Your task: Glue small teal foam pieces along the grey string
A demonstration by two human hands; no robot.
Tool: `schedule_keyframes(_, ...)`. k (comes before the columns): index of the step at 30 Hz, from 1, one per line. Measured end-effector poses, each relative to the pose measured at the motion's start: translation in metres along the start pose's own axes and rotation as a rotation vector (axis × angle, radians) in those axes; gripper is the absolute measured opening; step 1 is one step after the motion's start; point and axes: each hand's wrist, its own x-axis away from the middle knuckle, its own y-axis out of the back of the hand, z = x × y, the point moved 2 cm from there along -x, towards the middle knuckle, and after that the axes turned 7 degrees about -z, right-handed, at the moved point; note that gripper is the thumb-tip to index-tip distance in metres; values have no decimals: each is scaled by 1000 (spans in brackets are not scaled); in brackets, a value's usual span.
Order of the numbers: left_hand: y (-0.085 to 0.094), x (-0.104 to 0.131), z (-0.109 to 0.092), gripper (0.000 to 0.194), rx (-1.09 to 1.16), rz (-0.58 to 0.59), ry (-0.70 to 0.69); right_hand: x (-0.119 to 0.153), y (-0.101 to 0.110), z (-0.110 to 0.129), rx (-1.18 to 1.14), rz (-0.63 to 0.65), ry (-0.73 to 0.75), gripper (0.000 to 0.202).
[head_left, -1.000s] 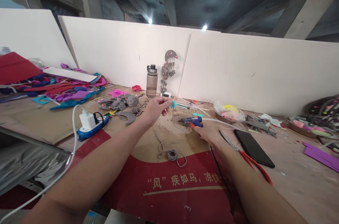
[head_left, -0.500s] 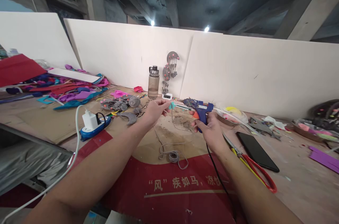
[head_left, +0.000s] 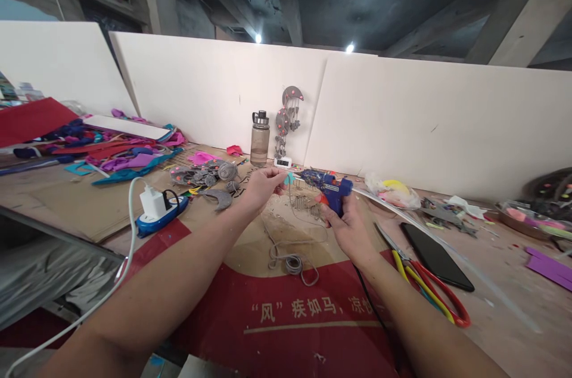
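My left hand (head_left: 267, 185) pinches a small teal piece (head_left: 290, 177), with its fingertips closed on the edge. Thin grey cord (head_left: 294, 263) runs down from near that piece and lies in a loose coil on the printed sheet. Wrapped around the handle of a blue hot glue gun (head_left: 338, 188) is my right hand (head_left: 346, 218), a finger by the orange trigger. The gun's nozzle points left, close to the teal piece; I cannot tell whether they touch. A long clear glue stick (head_left: 379, 199) sticks out behind the gun.
Red-handled scissors (head_left: 440, 291) and a black phone (head_left: 435, 256) lie right of my right arm. On the left are a blue power strip (head_left: 161, 217) and grey felt pieces (head_left: 201, 174). A water bottle (head_left: 260, 139) stands behind, before white boards (head_left: 214, 86).
My right hand has brought the glue gun left and tipped it, so its nozzle is now nearer the teal piece. The left hand has stayed almost in place.
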Motion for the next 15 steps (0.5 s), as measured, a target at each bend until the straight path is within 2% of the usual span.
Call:
schedule_keyframes(6,-2,3,-3,23,10,-14,2,1,2,10,212,69,61,40)
schedule_keyframes(15,-6,6,-3,21,-18,-14,-37,4,-2,6,221,70,83,30)
